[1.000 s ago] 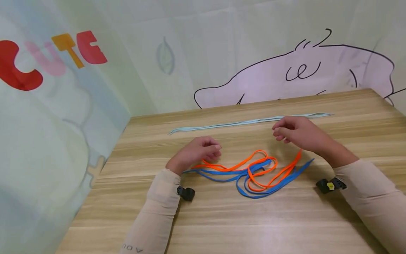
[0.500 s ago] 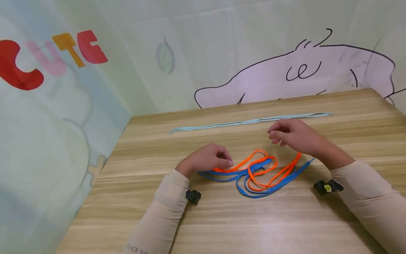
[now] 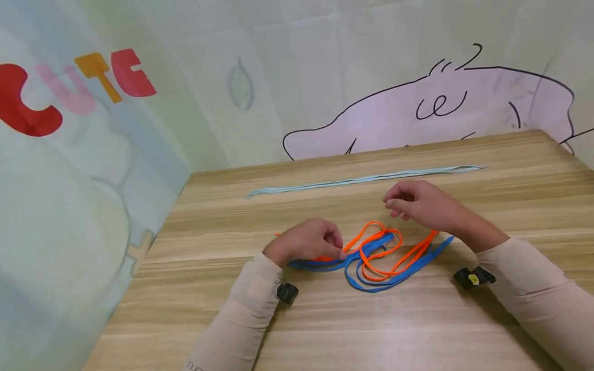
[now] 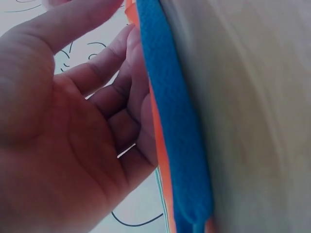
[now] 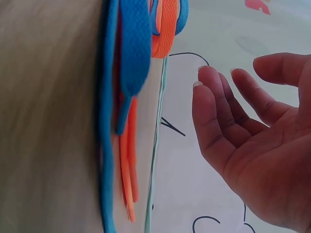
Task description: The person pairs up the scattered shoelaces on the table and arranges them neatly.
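From where I stand, the left hand (image 3: 308,239) is the nearer one to the tangle of blue laces (image 4: 174,109) and orange laces (image 5: 167,34). Its thumb tip sits right over the left stretch of the bundle, with the loops heading off to the right of those fingers and one orange tip poking out behind the wrist. The fingers are loosely curved, thumb apart from the index, and I see nothing pinched between them; whether a fingertip brushes the laces I can't honestly tell, as the hand covers that spot from above. The right hand (image 3: 422,206) hangs farther back, its fingers spread and gently bent around nothing. From those fingers the loops lie toward the person and a little to the left, while the loose right-hand ends slant up close by the wrist. So the bundle's long axis runs crosswise, from beneath the left hand's fingers, through a knot of loops in the middle, to below the right wrist, each hand over its own end. Beyond both sets of fingers, well apart from the tangle, a pale blue lace (image 3: 359,180) is stretched nearly straight across the wooden table (image 3: 352,330), roughly in line with the tangle's own direction.
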A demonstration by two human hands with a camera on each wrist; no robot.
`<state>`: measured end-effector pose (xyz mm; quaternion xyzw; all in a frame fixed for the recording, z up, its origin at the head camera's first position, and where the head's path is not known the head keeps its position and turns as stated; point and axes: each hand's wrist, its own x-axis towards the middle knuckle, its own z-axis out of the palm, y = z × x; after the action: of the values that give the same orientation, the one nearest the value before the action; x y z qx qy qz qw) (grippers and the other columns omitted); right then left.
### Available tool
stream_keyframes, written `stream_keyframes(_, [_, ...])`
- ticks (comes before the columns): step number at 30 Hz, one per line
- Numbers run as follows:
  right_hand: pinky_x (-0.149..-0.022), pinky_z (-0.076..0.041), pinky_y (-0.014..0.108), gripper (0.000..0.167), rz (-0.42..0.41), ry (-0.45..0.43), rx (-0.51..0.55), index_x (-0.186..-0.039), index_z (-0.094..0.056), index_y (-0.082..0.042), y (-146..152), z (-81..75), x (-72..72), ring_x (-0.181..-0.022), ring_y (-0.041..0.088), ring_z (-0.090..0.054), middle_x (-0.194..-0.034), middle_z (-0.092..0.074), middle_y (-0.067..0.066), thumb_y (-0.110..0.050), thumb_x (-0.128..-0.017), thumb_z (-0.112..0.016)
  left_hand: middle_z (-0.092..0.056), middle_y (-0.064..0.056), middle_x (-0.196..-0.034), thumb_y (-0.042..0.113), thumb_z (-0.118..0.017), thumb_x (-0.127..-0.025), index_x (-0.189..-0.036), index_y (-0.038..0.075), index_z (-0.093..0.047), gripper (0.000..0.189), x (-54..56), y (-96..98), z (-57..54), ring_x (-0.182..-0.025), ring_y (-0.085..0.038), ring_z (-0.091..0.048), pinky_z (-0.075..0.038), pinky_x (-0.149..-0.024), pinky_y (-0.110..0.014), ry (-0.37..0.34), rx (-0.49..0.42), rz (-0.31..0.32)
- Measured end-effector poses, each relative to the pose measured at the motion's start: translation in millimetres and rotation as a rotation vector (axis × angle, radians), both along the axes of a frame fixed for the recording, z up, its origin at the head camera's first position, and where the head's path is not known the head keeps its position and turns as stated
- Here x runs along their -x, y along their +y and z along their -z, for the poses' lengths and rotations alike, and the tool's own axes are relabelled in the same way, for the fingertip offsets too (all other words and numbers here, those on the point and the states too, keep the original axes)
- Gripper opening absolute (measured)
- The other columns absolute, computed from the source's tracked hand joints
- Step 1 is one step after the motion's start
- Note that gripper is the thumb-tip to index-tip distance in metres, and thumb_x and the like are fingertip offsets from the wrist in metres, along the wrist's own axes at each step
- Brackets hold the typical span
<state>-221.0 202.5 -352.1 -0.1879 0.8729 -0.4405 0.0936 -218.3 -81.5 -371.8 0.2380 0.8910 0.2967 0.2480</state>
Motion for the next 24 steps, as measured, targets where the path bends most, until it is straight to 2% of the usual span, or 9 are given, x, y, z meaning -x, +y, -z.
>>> stream_keyframes(4, [-0.079,-0.056,0.035,0.024,0.000,-0.008,-0.008,-0.117,-0.064,0.000,-2.5,2.1,-0.9,-0.092,0.026,-0.064,-0.105,-0.066,0.012,-0.018,-0.102,-0.060,-0.064,0.002,-0.077,0.025,-0.080,-0.087,-0.088,0.017,-0.068,0.014,-2.2,1.5,0.6,-0.072,-0.016,-0.057,-0.048,-0.066,-0.028,-0.004,0.017,0.000])
stream_keyframes(10, [-0.079,-0.057,0.037,0.024,-0.024,-0.005,-0.017,-0.117,-0.064,0.000,-6.0,4.8,-1.6,-0.091,0.025,-0.064,-0.103,-0.067,0.010,-0.018,-0.102,-0.061,-0.065,0.003,-0.081,0.021,-0.077,-0.089,-0.088,0.019,-0.069,0.007,-2.6,1.4,0.2,-0.077,-0.016,-0.058,-0.049,-0.071,-0.028,0.023,0.053,0.019])
stream_keyframes(14, [-0.079,-0.057,0.037,0.025,-0.047,-0.008,-0.016,-0.117,-0.064,0.000,-9.0,4.0,-3.2,-0.091,0.023,-0.064,-0.103,-0.067,0.010,-0.018,-0.101,-0.061,-0.065,0.003,-0.082,0.019,-0.074,-0.091,-0.089,0.019,-0.070,0.005,-2.3,0.1,-1.3,-0.079,-0.017,-0.058,-0.050,-0.072,-0.029,0.016,0.048,0.019])
stream_keyframes(19, [-0.079,-0.057,0.038,0.024,-0.068,-0.014,-0.014,-0.117,-0.064,0.000,-11.5,3.5,-4.9,-0.089,0.024,-0.063,-0.101,-0.066,0.010,-0.018,-0.101,-0.061,-0.064,0.002,-0.082,0.018,-0.073,-0.091,-0.092,0.017,-0.069,0.004,-2.0,-2.0,-3.1,-0.081,-0.017,-0.057,-0.049,-0.074,-0.030,-0.004,0.024,0.013])
stream_keyframes(24, [-0.078,-0.055,0.038,0.023,-0.077,0.008,-0.034,-0.115,-0.067,-0.003,-14.4,5.0,-6.0,-0.086,0.024,-0.062,-0.101,-0.068,0.009,-0.020,-0.101,-0.062,-0.063,0.001,-0.081,0.017,-0.071,-0.093,-0.094,0.014,-0.069,0.004,-1.0,-3.4,-5.9,-0.079,-0.018,-0.057,-0.048,-0.072,-0.030,-0.034,-0.052,0.010])
